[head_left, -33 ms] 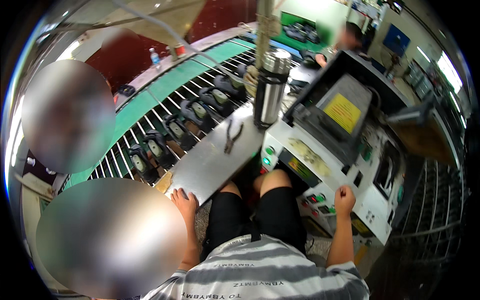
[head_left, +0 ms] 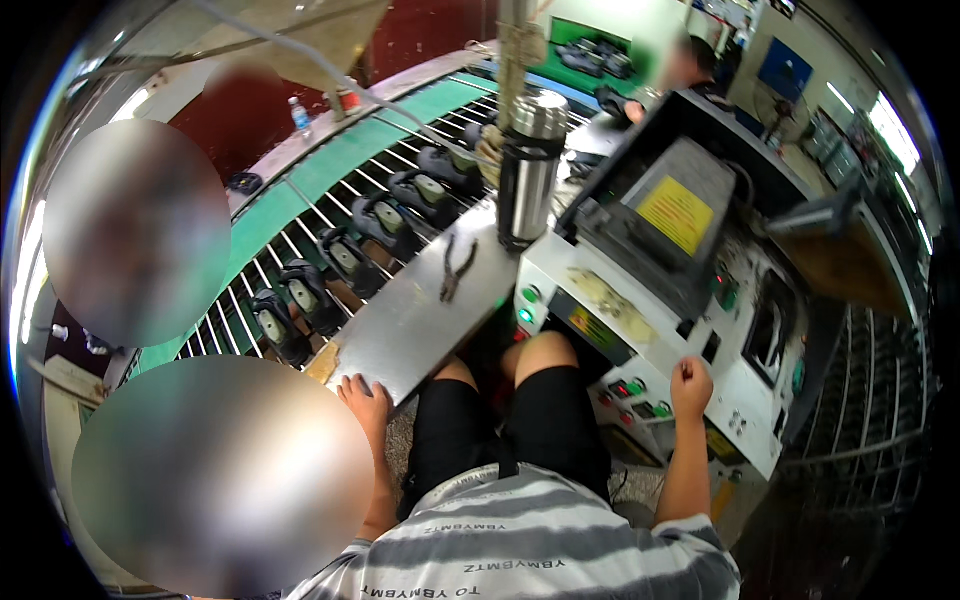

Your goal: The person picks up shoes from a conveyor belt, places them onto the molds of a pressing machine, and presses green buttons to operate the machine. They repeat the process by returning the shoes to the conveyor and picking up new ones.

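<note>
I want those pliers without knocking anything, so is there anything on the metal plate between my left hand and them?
Nothing visible: bare grey metal plate lies between the left hand and the dark pliers. The steel flask stands beyond them.

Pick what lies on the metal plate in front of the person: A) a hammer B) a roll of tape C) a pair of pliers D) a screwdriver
C: a pair of pliers lies with its handles spread on the metal plate, between the steel flask and the left hand, which rests on the plate's near edge; the right hand is fisted at the machine's control panel.
</note>
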Demonstrator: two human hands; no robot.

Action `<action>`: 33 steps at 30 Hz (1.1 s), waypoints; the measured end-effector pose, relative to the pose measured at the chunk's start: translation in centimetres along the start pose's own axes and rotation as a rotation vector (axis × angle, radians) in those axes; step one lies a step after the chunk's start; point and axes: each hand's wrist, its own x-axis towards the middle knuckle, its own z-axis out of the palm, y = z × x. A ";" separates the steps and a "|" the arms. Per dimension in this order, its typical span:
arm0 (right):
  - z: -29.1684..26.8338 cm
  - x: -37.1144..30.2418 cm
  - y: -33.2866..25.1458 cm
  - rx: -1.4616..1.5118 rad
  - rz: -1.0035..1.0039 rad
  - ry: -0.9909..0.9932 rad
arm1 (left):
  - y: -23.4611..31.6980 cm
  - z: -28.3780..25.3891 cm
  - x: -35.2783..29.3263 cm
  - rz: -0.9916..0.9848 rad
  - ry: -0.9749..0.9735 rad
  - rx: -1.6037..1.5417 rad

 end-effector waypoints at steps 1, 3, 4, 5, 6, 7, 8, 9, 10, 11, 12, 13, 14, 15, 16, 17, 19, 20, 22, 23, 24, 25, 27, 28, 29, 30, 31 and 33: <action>-0.6 0.7 0.4 0.020 0.069 -0.030 | 0.2 -0.1 -0.1 0.013 -0.019 0.030; -0.9 1.9 0.3 0.049 0.145 -0.127 | -1.1 -0.1 0.0 0.016 0.024 0.047; -0.8 2.1 0.5 0.048 0.165 -0.190 | -1.5 0.4 -0.2 0.031 0.102 0.038; -0.5 2.1 1.1 -0.038 0.162 -0.227 | -2.0 0.8 -0.1 0.099 0.116 0.086; 0.0 1.6 1.9 -0.058 0.137 -0.189 | -2.7 1.0 -0.2 0.166 0.131 0.135; -0.5 1.1 2.1 -0.081 0.148 -0.135 | -2.5 2.6 0.5 0.251 0.138 0.164; -0.4 1.0 2.0 -0.083 0.143 -0.093 | -2.9 3.1 0.9 0.317 0.164 0.207; -0.3 1.2 1.8 -0.083 0.135 -0.062 | -3.4 3.3 1.1 0.382 0.188 0.257; -0.2 1.0 1.7 -0.083 0.131 -0.038 | -4.1 3.4 1.2 0.446 0.207 0.312; 0.0 0.9 1.6 -0.084 0.128 -0.017 | -4.8 3.4 1.2 0.432 0.205 0.327; 0.1 0.8 1.5 -0.077 0.123 -0.024 | -5.5 3.4 1.3 0.418 0.204 0.342; 0.1 0.9 1.5 -0.078 0.116 -0.027 | -5.3 3.4 1.3 0.405 0.199 0.349; 0.1 1.0 1.4 -0.078 0.109 -0.030 | -5.1 3.4 1.4 0.391 0.195 0.357; 0.1 1.0 1.3 -0.071 0.111 -0.029 | -5.0 3.3 1.3 0.351 0.181 0.336; -0.1 0.9 1.5 -0.077 0.120 -0.024 | -2.7 2.6 0.8 0.318 0.155 0.305; -0.3 0.8 1.6 -0.075 0.122 -0.024 | -1.3 1.8 0.4 0.276 0.134 0.281; -0.3 0.8 1.8 -0.075 0.135 -0.016 | -0.7 1.5 0.1 0.269 0.111 0.297; -0.2 0.8 1.8 -0.074 0.139 -0.012 | -0.7 1.4 0.1 0.263 0.102 0.305; -0.2 0.8 1.6 -0.105 0.128 0.008 | -0.9 1.4 0.1 0.293 0.121 0.321; -0.2 0.8 1.4 -0.120 0.122 0.018 | -1.2 1.4 0.1 0.307 0.132 0.330; -0.2 0.8 1.3 -0.121 0.114 0.035 | -1.8 1.8 0.2 0.276 0.113 0.321; -0.3 0.8 1.0 -0.121 0.102 0.052 | -2.8 2.4 0.4 0.242 0.096 0.312; -0.4 1.1 0.4 -0.099 0.087 0.063 | -4.1 3.2 1.1 0.245 0.113 0.312; -0.5 1.1 0.3 -0.084 0.085 0.059 | -4.3 3.5 1.3 0.285 0.142 0.318; -0.6 1.1 0.2 -0.069 0.083 0.054 | -4.6 3.8 1.5 0.325 0.171 0.324; -0.4 1.0 0.5 -0.069 0.056 0.047 | -5.0 3.9 1.5 0.351 0.195 0.327; -0.2 1.0 0.9 -0.070 0.026 0.040 | -5.0 4.0 1.4 0.375 0.218 0.328; 0.0 0.9 1.4 -0.062 0.007 0.027 | -5.2 4.1 1.3 0.387 0.241 0.334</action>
